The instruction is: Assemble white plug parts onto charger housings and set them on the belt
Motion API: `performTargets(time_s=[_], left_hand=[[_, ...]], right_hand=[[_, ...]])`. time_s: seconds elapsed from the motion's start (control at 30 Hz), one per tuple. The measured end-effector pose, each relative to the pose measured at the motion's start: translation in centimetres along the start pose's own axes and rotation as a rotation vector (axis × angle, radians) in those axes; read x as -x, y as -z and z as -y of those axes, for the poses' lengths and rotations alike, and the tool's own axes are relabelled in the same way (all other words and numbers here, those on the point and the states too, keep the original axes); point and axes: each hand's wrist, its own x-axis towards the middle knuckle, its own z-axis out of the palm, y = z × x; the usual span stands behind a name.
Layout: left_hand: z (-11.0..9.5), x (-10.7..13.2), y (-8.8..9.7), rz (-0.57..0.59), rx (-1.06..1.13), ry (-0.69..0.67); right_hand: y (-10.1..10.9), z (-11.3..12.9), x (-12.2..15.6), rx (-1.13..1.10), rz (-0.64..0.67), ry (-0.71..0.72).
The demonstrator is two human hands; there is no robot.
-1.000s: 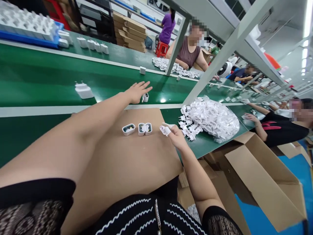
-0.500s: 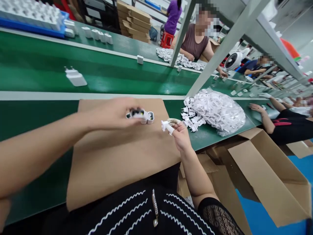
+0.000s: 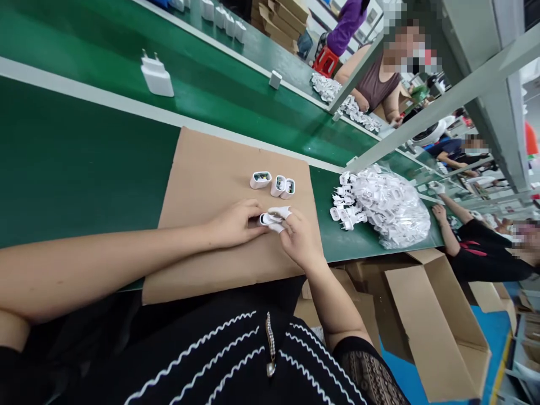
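Note:
Over the cardboard sheet (image 3: 202,185), my left hand (image 3: 234,224) is closed on a white charger housing (image 3: 263,220). My right hand (image 3: 302,239), with white covers on its fingertips, pinches a white plug cap against that housing's end; the fingers hide much of the cap. Just beyond the hands stand three open white housings with circuit parts showing inside: a single housing (image 3: 254,183) on the left, and a touching pair (image 3: 276,191) to its right.
A clear bag of white plug caps (image 3: 390,208) lies right of the cardboard, with loose caps (image 3: 348,216) beside it. A charger (image 3: 158,79) sits on the green belt (image 3: 219,101). Open cardboard boxes (image 3: 422,332) stand lower right. A metal post (image 3: 405,135) rises beyond the bag. Co-workers sit across and to the right.
My left hand has come back from the housings toward me, now with one housing in it. My right hand has brought the plug cap to it. The camera view has tilted and shifted.

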Motion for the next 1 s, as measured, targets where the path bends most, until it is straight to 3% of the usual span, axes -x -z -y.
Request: performTargets(time_s=[0.17, 0.47, 0.6, 0.7, 0.77, 1.0], left_hand=[[0.0, 0.0, 0.1, -0.009, 0.027, 0.009], [0.0, -0.1, 0.3, 0.011, 0.041, -0.023], [0.0, -0.2, 0.3, 0.008, 0.046, 0.001], [0.1, -0.2, 0.2, 0.004, 0.050, 0.020], [0.2, -0.2, 0.2, 0.006, 0.047, 0.023], [0.2, -0.2, 0.3, 0.011, 0.050, 0.010]], right_hand=[[0.2, 0.3, -0.6, 0.075, -0.060, 0.014], [0.2, 0.2, -1.7, 0.187, 0.067, 0.004], [0.2, -0.2, -1.9, 0.024, 0.062, -0.042], [0.4, 0.0, -1.9, -0.134, -0.030, -0.074], [0.6, 0.2, -1.8, -0.126, -0.075, -0.070], [-0.3, -0.5, -1.3, 0.001, -0.015, -0.007]])
